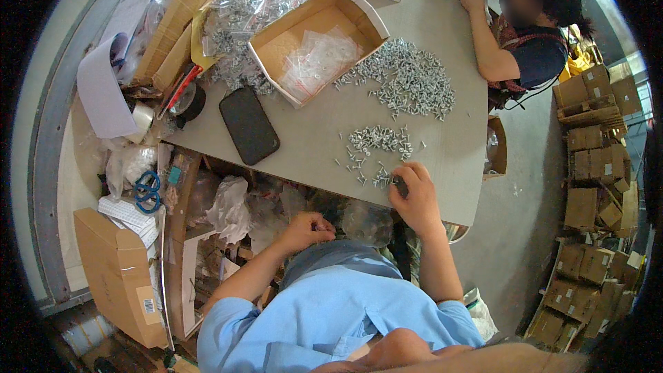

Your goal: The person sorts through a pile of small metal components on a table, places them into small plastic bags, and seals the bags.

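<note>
My right hand (416, 197) rests at the near edge of the table with fingers curled, right beside a small group of screws (380, 139). Whatever is between its fingertips cannot be made out. Lower and to the left, my left hand (307, 230) is held closed in front of my body, off the table edge, its fingers bent inward; any content is hidden. Beyond the small group lies a larger heap of silvery screws (414, 79). An open cardboard box (276, 52) holding clear plastic bags (321, 62) stands left of that heap.
A black phone-like slab (249, 126) lies on the table (311, 148). Filled clear bags (242, 17) are piled at the back left, near a tape roll (188, 103). Blue-handled scissors (147, 191) are at left. Another person (525, 48) sits at the far right; stacked cartons (587, 200) line the floor.
</note>
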